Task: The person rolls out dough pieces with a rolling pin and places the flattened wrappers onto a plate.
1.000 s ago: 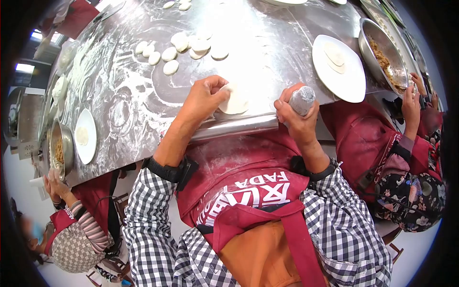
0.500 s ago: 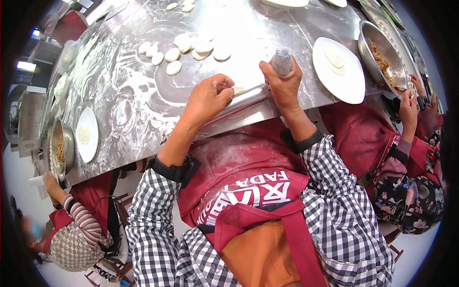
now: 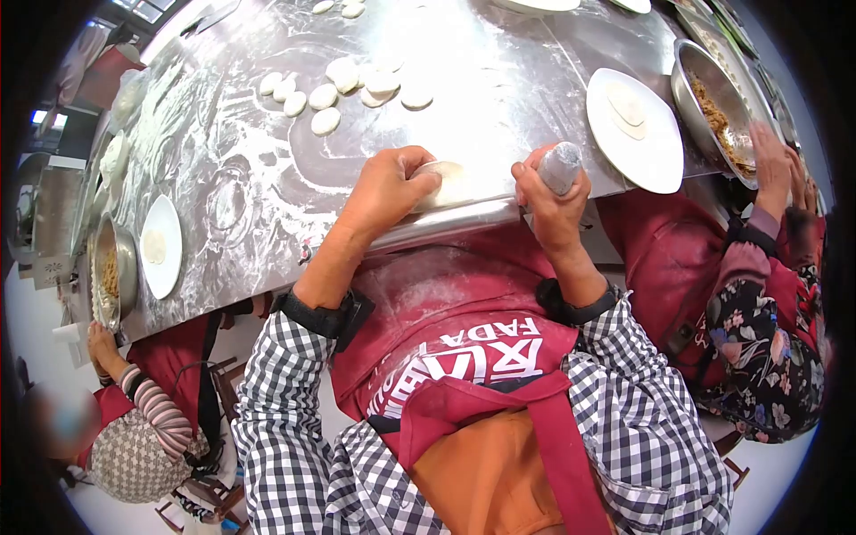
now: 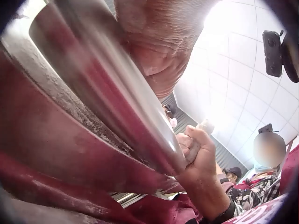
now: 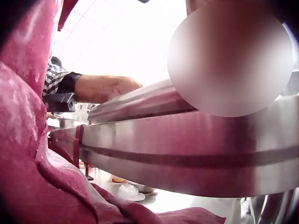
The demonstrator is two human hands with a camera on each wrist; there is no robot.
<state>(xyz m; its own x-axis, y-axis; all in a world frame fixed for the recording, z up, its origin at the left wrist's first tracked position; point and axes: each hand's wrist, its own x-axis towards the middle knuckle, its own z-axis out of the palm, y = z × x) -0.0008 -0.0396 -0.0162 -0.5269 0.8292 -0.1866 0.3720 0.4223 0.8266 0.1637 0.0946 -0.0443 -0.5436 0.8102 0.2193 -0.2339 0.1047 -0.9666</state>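
Observation:
A thin round dough wrapper (image 3: 448,185) lies on the metal table just in front of the person. My left hand (image 3: 390,187) pinches its left edge between thumb and fingers. The steel rolling pin (image 3: 459,218) lies along the table's near edge, on the near side of the wrapper. Its pale grey handle (image 3: 563,165) sticks up out of my right hand (image 3: 555,203), whose fingers curl round it. In the left wrist view the shiny barrel fills the middle, and the right hand (image 4: 198,151) grips its far end. The right wrist view has the left hand (image 5: 110,87) beyond the barrel.
Several small dough rounds (image 3: 325,121) lie farther back on the floured table (image 3: 227,143). White plates with wrappers stand right (image 3: 655,165) and left (image 3: 169,276). Metal bowls of filling stand at the right (image 3: 691,67) and left (image 3: 127,267). Other people work on both sides.
The rolling pin first moved forward over the wrapper, then came back to the table's near edge, with the right hand following. The wrapper shows again, still pinched by the left hand.

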